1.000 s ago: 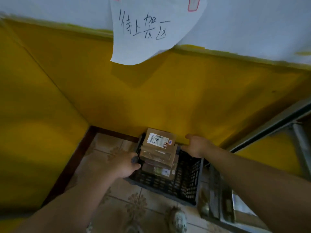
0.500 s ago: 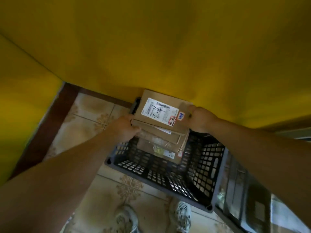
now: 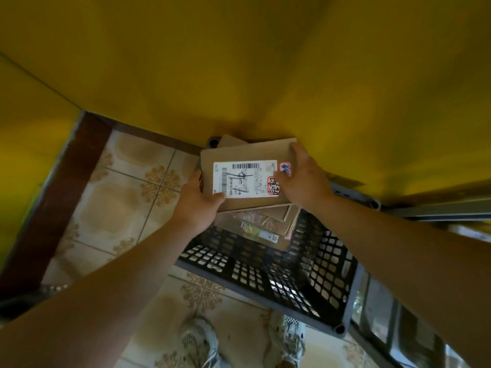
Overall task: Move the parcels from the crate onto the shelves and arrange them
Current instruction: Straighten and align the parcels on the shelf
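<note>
a person's left hand (image 3: 198, 205) and right hand (image 3: 303, 179) hold the top parcel (image 3: 244, 152) by its two short ends, over the stack (image 3: 265, 221) in the far corner of the black crate (image 3: 265, 277), which stands on the tiled floor (image 3: 119, 197) against a yellow wall (image 3: 239, 75). each grip is closed on the parcel, the left thumb on the near corner of its white label (image 3: 244, 179) and the right fingers curled over the far right edge. whether the underside touches the box below cannot be told. the step in hand looks like the lift-out. it is best done by raising the flat carton straight up and level until it clears the crate's rim, not sliding it, since the stack beneath sits skewed and could shift. keeping the label face up should make arranging easier. the grey rail (image 3: 438, 211) at right may belong to the shelves, so a turn that way likely follows.
</note>
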Action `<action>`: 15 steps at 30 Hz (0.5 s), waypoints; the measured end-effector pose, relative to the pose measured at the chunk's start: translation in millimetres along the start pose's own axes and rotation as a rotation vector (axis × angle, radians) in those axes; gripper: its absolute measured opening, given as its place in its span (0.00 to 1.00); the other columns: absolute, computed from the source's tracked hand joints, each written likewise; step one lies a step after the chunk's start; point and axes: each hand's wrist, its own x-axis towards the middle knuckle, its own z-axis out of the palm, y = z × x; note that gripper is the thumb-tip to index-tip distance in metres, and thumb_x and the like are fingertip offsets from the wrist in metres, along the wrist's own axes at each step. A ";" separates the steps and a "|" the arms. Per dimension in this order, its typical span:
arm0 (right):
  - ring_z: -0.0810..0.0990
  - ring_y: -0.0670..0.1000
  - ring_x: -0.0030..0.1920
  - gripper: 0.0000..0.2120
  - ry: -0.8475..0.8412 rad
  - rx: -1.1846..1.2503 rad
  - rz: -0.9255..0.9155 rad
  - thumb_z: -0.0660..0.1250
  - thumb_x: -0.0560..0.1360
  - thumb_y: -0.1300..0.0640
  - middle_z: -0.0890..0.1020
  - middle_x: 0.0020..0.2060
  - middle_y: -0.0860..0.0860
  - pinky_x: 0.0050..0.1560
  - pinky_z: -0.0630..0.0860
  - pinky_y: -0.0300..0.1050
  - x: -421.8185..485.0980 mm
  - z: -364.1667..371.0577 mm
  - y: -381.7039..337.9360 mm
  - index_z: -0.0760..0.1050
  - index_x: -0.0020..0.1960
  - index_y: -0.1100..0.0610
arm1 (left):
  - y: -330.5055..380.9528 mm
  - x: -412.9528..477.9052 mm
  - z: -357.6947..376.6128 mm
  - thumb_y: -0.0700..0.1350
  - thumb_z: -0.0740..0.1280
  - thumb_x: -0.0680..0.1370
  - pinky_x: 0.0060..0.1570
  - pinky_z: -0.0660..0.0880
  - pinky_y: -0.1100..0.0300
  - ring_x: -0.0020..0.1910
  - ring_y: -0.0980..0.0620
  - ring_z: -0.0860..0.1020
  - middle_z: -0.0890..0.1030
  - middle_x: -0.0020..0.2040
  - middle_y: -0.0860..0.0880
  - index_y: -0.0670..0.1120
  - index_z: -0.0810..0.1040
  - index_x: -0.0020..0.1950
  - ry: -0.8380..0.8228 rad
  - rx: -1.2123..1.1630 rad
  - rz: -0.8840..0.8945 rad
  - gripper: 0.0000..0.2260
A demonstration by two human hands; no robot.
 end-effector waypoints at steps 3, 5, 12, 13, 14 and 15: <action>0.68 0.62 0.67 0.35 -0.031 -0.092 -0.079 0.69 0.77 0.53 0.71 0.69 0.59 0.64 0.71 0.57 -5.5 1.8 -7.0 0.55 0.79 0.53 | -7.5 0.3 -4.9 0.44 0.73 0.74 0.60 0.75 0.52 0.62 0.48 0.75 0.73 0.66 0.47 0.52 0.61 0.73 0.035 0.031 -0.057 0.32; 0.64 0.61 0.69 0.33 -0.079 -0.225 -0.121 0.67 0.78 0.52 0.71 0.69 0.58 0.64 0.67 0.54 -6.6 3.8 -11.7 0.56 0.78 0.54 | -9.2 8.6 -9.9 0.42 0.74 0.73 0.61 0.75 0.46 0.64 0.45 0.75 0.71 0.69 0.45 0.52 0.57 0.76 0.049 -0.006 -0.043 0.37; 0.63 0.59 0.72 0.29 -0.170 -0.313 -0.219 0.63 0.80 0.56 0.68 0.73 0.56 0.67 0.64 0.51 -4.5 11.7 -24.2 0.58 0.78 0.54 | -16.8 31.8 -35.8 0.41 0.77 0.70 0.58 0.76 0.47 0.68 0.41 0.70 0.62 0.75 0.42 0.51 0.53 0.79 0.011 0.083 -0.076 0.45; 0.63 0.59 0.71 0.29 -0.191 -0.332 -0.237 0.62 0.80 0.57 0.67 0.73 0.56 0.68 0.65 0.51 -5.2 13.5 -25.5 0.57 0.78 0.54 | -22.0 25.4 -38.0 0.42 0.77 0.69 0.52 0.78 0.51 0.63 0.43 0.75 0.69 0.71 0.42 0.50 0.59 0.77 -0.031 0.097 -0.106 0.41; 0.64 0.59 0.71 0.29 -0.213 -0.359 -0.258 0.62 0.80 0.58 0.67 0.74 0.56 0.68 0.65 0.51 -5.8 15.9 -26.8 0.56 0.79 0.54 | -27.7 17.2 -39.1 0.44 0.77 0.69 0.46 0.79 0.56 0.58 0.46 0.78 0.74 0.65 0.43 0.49 0.65 0.73 -0.078 0.118 -0.134 0.36; 0.65 0.59 0.71 0.29 -0.232 -0.376 -0.276 0.62 0.80 0.58 0.67 0.74 0.55 0.69 0.65 0.50 -6.8 18.9 -28.6 0.56 0.79 0.53 | -33.5 8.9 -39.3 0.46 0.77 0.69 0.41 0.78 0.61 0.53 0.48 0.80 0.79 0.61 0.45 0.48 0.69 0.69 -0.124 0.142 -0.158 0.31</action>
